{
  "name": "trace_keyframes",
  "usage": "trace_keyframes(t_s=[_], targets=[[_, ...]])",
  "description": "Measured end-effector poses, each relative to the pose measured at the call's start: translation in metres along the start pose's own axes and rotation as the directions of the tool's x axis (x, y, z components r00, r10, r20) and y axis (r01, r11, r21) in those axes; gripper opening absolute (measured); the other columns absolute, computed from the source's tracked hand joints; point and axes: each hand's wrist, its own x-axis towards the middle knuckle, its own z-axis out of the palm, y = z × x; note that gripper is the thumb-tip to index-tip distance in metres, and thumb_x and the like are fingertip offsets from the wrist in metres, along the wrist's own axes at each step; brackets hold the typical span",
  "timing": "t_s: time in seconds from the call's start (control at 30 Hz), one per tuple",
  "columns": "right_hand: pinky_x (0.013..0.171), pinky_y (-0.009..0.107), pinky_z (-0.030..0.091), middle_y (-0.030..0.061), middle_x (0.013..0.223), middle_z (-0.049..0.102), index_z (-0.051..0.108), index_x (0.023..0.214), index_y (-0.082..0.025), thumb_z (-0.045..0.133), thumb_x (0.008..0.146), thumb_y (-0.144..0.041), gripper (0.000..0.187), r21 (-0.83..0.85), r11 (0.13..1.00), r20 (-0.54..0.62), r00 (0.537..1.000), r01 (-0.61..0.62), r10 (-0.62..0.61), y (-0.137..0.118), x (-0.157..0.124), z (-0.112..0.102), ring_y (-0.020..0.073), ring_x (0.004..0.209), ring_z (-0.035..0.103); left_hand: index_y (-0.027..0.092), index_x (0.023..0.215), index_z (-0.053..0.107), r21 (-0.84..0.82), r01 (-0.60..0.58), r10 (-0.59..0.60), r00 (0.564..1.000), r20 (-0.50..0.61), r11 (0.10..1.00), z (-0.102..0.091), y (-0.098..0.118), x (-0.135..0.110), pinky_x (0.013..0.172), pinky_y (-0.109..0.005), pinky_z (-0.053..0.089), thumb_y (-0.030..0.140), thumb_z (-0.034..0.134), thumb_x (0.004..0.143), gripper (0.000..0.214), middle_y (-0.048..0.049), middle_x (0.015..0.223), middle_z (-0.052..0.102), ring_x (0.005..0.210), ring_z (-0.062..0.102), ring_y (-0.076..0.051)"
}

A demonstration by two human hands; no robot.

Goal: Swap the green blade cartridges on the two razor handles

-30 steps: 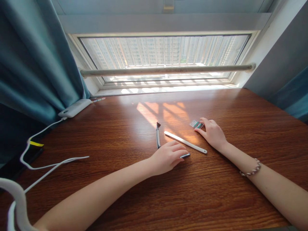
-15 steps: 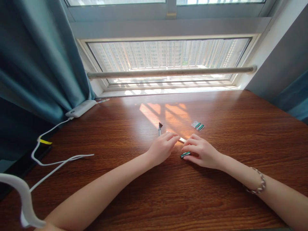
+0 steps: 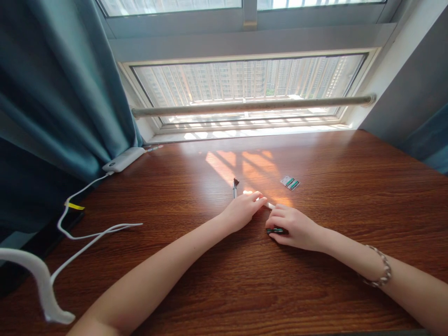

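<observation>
My left hand [image 3: 243,211] is closed, its fingertips on a slim pale handle [image 3: 270,205] that runs across to my right hand [image 3: 296,227]. Between the thumb and fingers of that right hand is a black and green razor cartridge [image 3: 275,230], partly hidden. Just beyond my left hand lies a razor [image 3: 235,187] with a dark head and a grey handle; its lower end is hidden behind the hand. A clear pack of razor cartridges [image 3: 290,182] lies flat beyond my right hand.
The brown wooden table [image 3: 224,289] reaches a window with a horizontal rail [image 3: 252,108]. At the left are a white power bank [image 3: 124,160], white cables [image 3: 101,232], a yellow tag [image 3: 76,206], a curved white object [image 3: 42,284] and a blue curtain [image 3: 59,84].
My right fingers have closed further around the razor cartridge, which now sits deeper in the hand. My left hand stays on the pale handle. The view has shifted slightly.
</observation>
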Motion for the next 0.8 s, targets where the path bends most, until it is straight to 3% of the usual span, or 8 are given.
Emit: trace_keyframes(t_s=[0.17,0.27,0.33,0.4,0.5,0.57,0.67,0.8], targets=[[0.064,0.029,0.043,0.0051,0.076,0.059,0.061,0.075,-0.018,0.048,0.079,-0.016,0.014,-0.187,0.980,-0.062,0.995,0.069,-0.082,-0.002,-0.003,0.006,0.0155,0.069,0.049,0.016,0.090,0.053,0.170,0.000,-0.005,1.000,0.030,0.985,-0.003,0.002,0.001,0.070,-0.025,0.043,0.015,0.041,0.085,0.013,-0.0044,0.087,0.053,0.077,0.052,-0.015],[0.063,0.028,0.044,0.0048,0.079,0.060,0.063,0.081,-0.018,0.049,0.078,-0.015,0.014,-0.069,0.996,-0.181,0.981,0.050,-0.062,-0.005,-0.003,0.002,0.0143,0.069,0.052,0.015,0.086,0.053,0.179,-0.008,0.008,1.000,0.001,0.984,-0.004,0.000,0.000,0.071,-0.027,0.044,0.013,0.041,0.085,0.013,-0.0058,0.089,0.053,0.078,0.052,-0.016],[0.064,0.026,0.046,0.0042,0.081,0.060,0.064,0.086,-0.019,0.052,0.078,-0.016,0.015,0.118,0.993,-0.326,0.944,-0.011,0.049,-0.006,-0.002,-0.003,0.0131,0.071,0.055,0.015,0.085,0.053,0.102,0.005,0.002,0.998,-0.066,0.995,-0.004,-0.004,0.000,0.075,-0.029,0.044,0.010,0.040,0.084,0.014,-0.0064,0.092,0.053,0.083,0.052,-0.016],[0.064,0.025,0.048,0.0039,0.083,0.061,0.065,0.085,-0.020,0.054,0.078,-0.019,0.012,0.352,0.932,-0.432,0.870,-0.081,0.239,-0.005,0.000,-0.007,0.0134,0.073,0.058,0.016,0.084,0.054,-0.070,0.019,-0.030,0.986,-0.161,0.997,-0.004,-0.009,-0.001,0.079,-0.029,0.044,0.008,0.041,0.083,0.016,-0.0062,0.096,0.053,0.088,0.052,-0.016],[0.062,0.027,0.050,0.0034,0.077,0.065,0.065,0.084,-0.020,0.058,0.077,-0.027,0.012,0.673,0.719,-0.381,0.751,-0.174,0.539,0.001,0.002,-0.007,0.0147,0.068,0.062,0.017,0.083,0.057,-0.301,0.028,-0.114,0.955,-0.274,0.953,-0.007,-0.013,-0.001,0.082,-0.030,0.043,0.006,0.044,0.080,0.017,-0.0065,0.103,0.053,0.094,0.053,-0.016],[0.059,0.027,0.051,0.0030,0.070,0.067,0.066,0.085,-0.018,0.060,0.076,-0.032,0.018,0.782,0.584,-0.300,0.692,-0.215,0.656,0.006,0.002,-0.004,0.0149,0.063,0.062,0.018,0.084,0.060,-0.393,0.050,-0.185,0.931,-0.314,0.918,-0.011,-0.011,-0.002,0.083,-0.031,0.044,0.006,0.047,0.078,0.018,-0.0077,0.107,0.051,0.098,0.053,-0.017],[0.058,0.028,0.050,0.0035,0.067,0.068,0.068,0.083,-0.017,0.063,0.072,-0.035,0.022,0.826,0.514,-0.264,0.647,-0.232,0.715,0.012,0.003,0.000,0.0151,0.062,0.062,0.018,0.084,0.064,-0.672,0.076,-0.361,0.884,-0.297,0.737,-0.018,-0.003,-0.002,0.083,-0.030,0.045,0.010,0.051,0.076,0.018,-0.0084,0.110,0.049,0.103,0.051,-0.018],[0.068,0.030,0.049,0.0034,0.074,0.069,0.070,0.081,-0.018,0.068,0.068,-0.035,0.021,0.812,0.515,-0.257,0.624,-0.275,0.738,0.015,0.003,0.001,0.0160,0.069,0.062,0.015,0.074,0.067,-0.980,0.086,-0.618,0.785,-0.046,0.182,-0.027,0.011,-0.002,0.080,-0.029,0.046,0.012,0.057,0.068,0.013,-0.0070,0.104,0.054,0.090,0.056,-0.017]])
